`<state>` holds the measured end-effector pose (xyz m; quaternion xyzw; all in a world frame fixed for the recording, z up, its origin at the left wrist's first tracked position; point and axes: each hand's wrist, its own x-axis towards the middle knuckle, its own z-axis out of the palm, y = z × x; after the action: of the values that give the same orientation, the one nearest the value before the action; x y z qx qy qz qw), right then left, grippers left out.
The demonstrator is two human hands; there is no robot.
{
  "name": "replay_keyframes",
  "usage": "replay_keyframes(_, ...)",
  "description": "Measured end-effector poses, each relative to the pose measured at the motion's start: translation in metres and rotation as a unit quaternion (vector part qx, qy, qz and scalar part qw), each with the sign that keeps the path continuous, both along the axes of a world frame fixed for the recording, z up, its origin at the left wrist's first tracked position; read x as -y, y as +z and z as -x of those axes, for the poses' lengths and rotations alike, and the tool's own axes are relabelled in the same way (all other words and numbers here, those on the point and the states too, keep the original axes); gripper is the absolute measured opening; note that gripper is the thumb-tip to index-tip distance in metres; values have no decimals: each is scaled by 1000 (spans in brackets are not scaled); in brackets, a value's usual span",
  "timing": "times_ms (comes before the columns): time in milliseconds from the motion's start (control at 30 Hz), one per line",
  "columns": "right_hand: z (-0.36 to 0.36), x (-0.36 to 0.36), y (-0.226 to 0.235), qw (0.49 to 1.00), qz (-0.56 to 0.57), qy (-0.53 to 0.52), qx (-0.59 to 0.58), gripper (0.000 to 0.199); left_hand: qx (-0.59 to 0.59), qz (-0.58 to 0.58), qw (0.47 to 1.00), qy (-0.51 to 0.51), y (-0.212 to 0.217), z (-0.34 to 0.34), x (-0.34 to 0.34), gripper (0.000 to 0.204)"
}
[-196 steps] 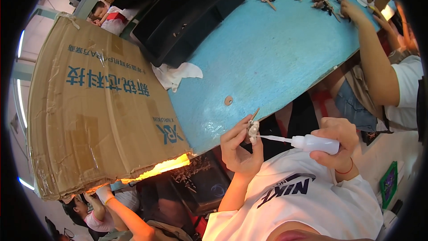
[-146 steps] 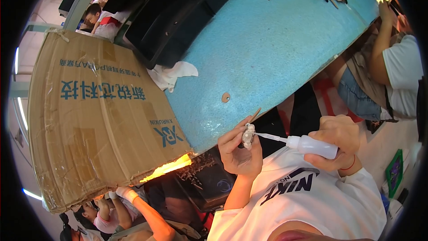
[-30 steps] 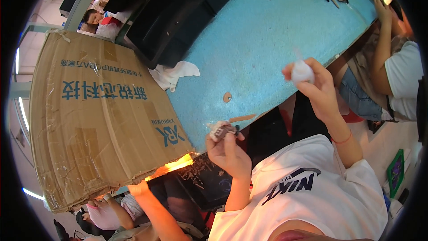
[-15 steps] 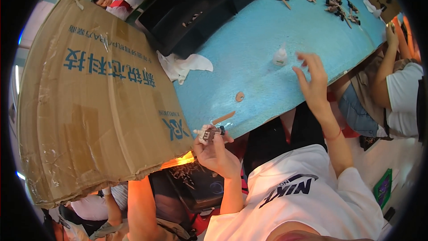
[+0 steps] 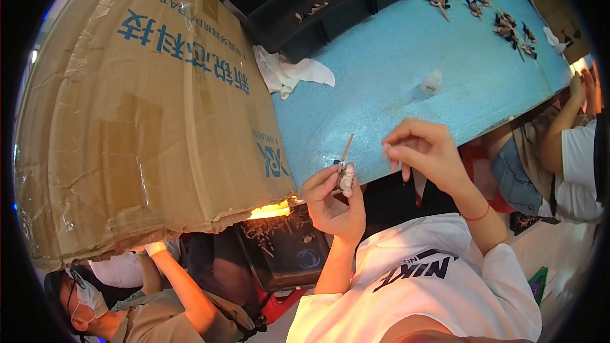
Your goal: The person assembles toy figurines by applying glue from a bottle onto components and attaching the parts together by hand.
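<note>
Two hands up: the left hand [image 5: 332, 200] pinches a small, light, likely fragile figurine [image 5: 346, 178] on its thin stick [image 5: 347, 147], best held low, while the right hand [image 5: 424, 152] hovers half-curled, seemingly empty.

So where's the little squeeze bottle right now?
In the head view, the squeeze bottle stands on the blue table, beyond the right hand.

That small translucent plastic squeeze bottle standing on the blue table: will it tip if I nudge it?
Probably. The small translucent plastic squeeze bottle stands alone on the blue table, looks light and narrow-based, so a nudge likely topples it. Its rounded body would then probably roll.
</note>
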<state>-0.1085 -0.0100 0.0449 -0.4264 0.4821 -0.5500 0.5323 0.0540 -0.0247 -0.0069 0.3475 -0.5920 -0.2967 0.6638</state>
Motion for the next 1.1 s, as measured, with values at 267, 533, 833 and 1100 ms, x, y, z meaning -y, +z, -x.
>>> replay_keyframes(267, -14, -25, 25, 971, -70, 40, 223, 11, 35, 102, 994, -7, -1, 9, 0, 31)
replay_keyframes(533, -18, -24, 16, 966, -62, 53, 245, 13, 87, 112, 990, 9, -3, 7, -3, 34)
replay_keyframes(833, -22, -29, 12, 965, -66, 14, 254, 13, 154, 140, 978, 32, 11, 7, -2, 34)
replay_keyframes(1100, -25, -30, 10, 960, -65, -1, 273, 11, 153, 146, 977, 17, 10, 5, -1, 34)
